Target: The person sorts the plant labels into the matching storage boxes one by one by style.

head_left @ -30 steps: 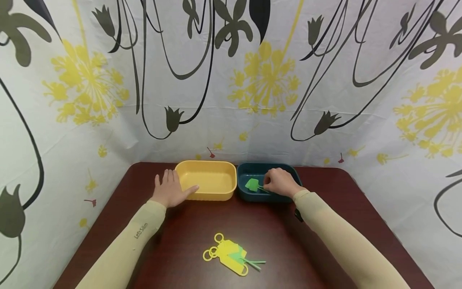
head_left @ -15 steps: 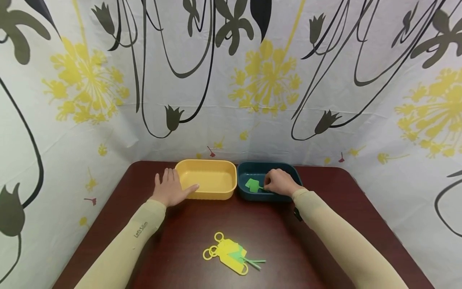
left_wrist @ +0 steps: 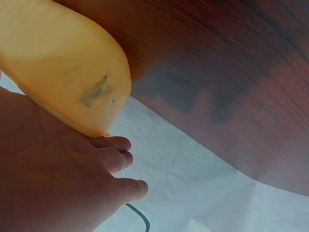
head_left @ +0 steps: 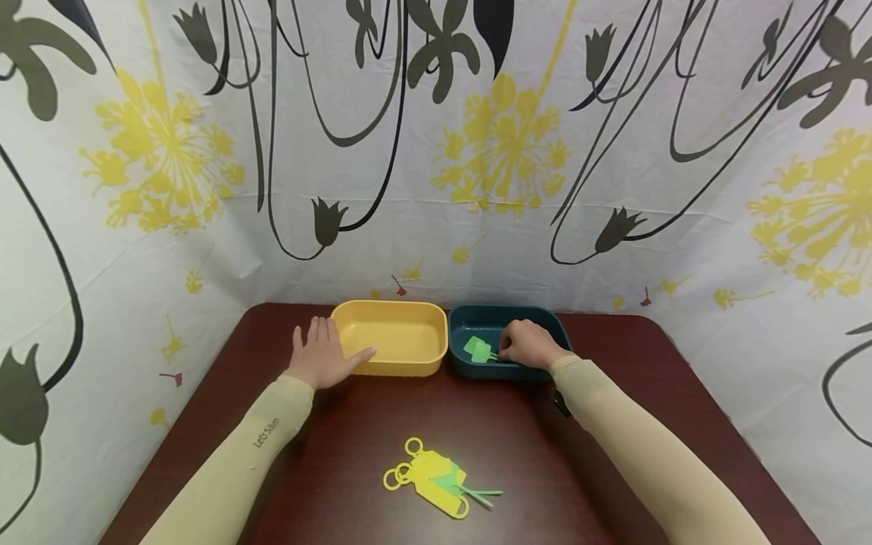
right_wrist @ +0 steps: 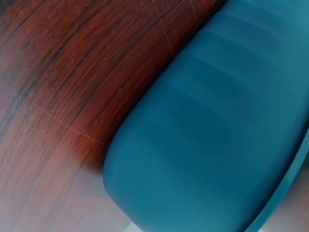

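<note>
Head view: right hand point(head_left: 533, 346) reaches over the near rim of the teal bin point(head_left: 487, 319), which stands along the far edge of the desk point(head_left: 545, 454). Fingers bent; they appear to pinch the stem of the front green tag point(head_left: 482, 353), though the fingertips themselves are hidden. The tag lies inside that bin, toward its near-left corner, just left of the fingers. Right hand is clearly the nearer one; its grip sits at the stem end. Long axis runs roughly along the bin's long side: square head points left, toward the yellow bin point(head_left: 395, 341), stem right, into the fingers. Rear green tag point(head_left: 471, 344) lies partly beneath. Left hand point(head_left: 320, 362) rests against the left end of the yellow bin, fingers straight and spread, thumb over its near rim, grasping nothing; left wrist view agrees. Right wrist view gives only the bin's outer wall, no fingers. Toward the desk's near edge, yellow tags point(head_left: 436, 496) lie heaped, roughly midway between the hands; the longest slants from far-left to near-right. Green stems point(head_left: 485, 494) project from the heap toward the desk's right edge.
</note>
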Demonstrator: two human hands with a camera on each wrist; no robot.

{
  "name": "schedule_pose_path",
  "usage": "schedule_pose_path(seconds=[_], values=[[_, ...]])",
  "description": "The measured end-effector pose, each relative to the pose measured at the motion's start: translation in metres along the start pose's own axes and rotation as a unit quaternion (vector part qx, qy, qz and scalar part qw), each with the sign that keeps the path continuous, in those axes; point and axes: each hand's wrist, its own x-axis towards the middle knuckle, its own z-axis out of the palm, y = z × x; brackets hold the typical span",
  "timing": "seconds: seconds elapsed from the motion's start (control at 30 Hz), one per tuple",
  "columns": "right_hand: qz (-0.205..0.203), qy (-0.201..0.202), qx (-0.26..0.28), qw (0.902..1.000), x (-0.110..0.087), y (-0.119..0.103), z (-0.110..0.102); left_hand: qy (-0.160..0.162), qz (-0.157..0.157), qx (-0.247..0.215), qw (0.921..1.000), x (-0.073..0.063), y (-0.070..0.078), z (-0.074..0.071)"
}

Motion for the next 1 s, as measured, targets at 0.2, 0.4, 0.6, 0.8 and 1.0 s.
schedule_pose_path(seconds=[0.2, 0.4, 0.6, 0.8, 1.0], values=[[-0.001, 0.0, -0.004, 1.0, 0.0, 0.002, 0.001, -0.001, 0.0, -0.001, 1.0, 0.001, -0.001, 0.001], [-0.012, 0.004, -0.006, 0.9999, -0.001, 0.002, -0.002, -0.002, 0.0, 0.001, 1.0, 0.004, -0.003, 0.006], [-0.033, 0.022, -0.003, 0.9992, -0.003, -0.002, -0.007, 0.0, 0.002, -0.002, 1.0, 0.004, -0.004, 0.004], [-0.041, 0.042, -0.007, 0.9982, -0.006, -0.005, -0.01, -0.001, 0.001, 0.006, 1.0, 0.003, -0.004, 0.002], [-0.037, 0.06, 0.003, 0.9975, -0.01, -0.01, -0.011, -0.004, 0.0, 0.003, 1.0, 0.002, -0.003, 0.001]])
